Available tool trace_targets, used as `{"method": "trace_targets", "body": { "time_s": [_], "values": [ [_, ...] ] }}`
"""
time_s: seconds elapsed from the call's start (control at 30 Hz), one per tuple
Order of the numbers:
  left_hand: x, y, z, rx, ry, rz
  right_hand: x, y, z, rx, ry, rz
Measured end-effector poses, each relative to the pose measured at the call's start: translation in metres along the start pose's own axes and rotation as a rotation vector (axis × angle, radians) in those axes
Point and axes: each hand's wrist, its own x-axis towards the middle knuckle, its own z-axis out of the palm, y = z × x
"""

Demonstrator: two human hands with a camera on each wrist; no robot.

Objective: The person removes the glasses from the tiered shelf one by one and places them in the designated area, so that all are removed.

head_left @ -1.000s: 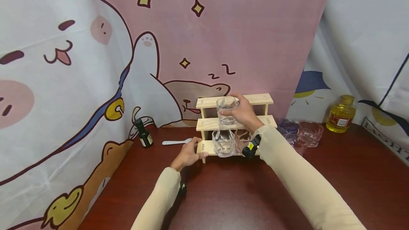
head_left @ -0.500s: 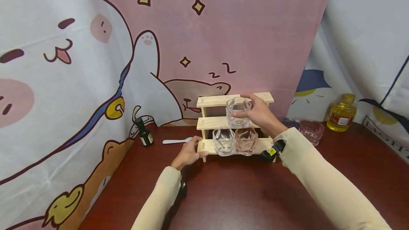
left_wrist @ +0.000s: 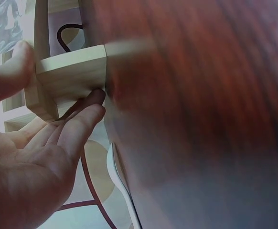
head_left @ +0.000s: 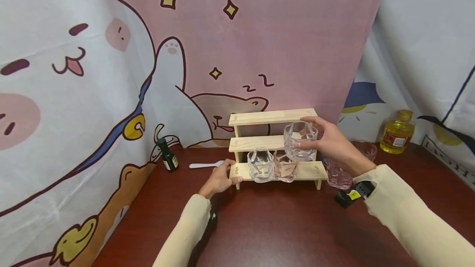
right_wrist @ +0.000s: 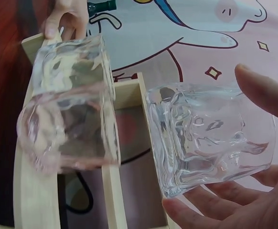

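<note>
A: Your right hand (head_left: 335, 146) is pinching a clear, wavy-sided glass tumbler (head_left: 298, 134) between thumb and fingers, in front of the right part of a pale, 3-tier wooden rack (head_left: 272, 117). I can't tell whether its base is touching the wood.

B: You are probably handling something stiff, fairly heavy for its size, slippery and breakable; keeping thumb and fingers on opposite walls should be suiting it.

A: And your left hand (head_left: 218, 179)?

B: You are gripping the rack's lowest left end, thumb at the front edge, fingers along the outer side. That flat-planked wood is likely giving more friction than glass.

A: Beside it, a 2nd clear glass tumbler (head_left: 260, 165) and a pink-tinted glass tumbler (head_left: 285, 169) are standing on the lowest tier, above the smooth, red-brown bench (head_left: 274, 226).
</note>
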Motion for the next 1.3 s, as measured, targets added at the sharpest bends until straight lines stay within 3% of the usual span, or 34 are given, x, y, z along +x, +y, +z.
{"method": "trace_targets", "body": {
  "time_s": [0.47, 0.7, 0.9, 1.3],
  "values": [
    [0.002, 0.001, 0.001, 0.006, -0.012, 0.01, -0.044, 0.043, -0.038, -0.093, 0.017, 0.035],
    [0.002, 0.0, -0.001, -0.008, -0.001, 0.023, -0.064, 0.075, -0.059, -0.181, 0.055, 0.059],
    [-0.001, -0.002, 0.002, -0.008, -0.023, -0.01, -0.082, 0.11, -0.074, -0.236, 0.094, 0.12],
    [0.0, 0.0, 0.001, -0.026, -0.009, -0.01, -0.09, 0.154, -0.089, -0.22, 0.178, 0.176]
  ]
}}
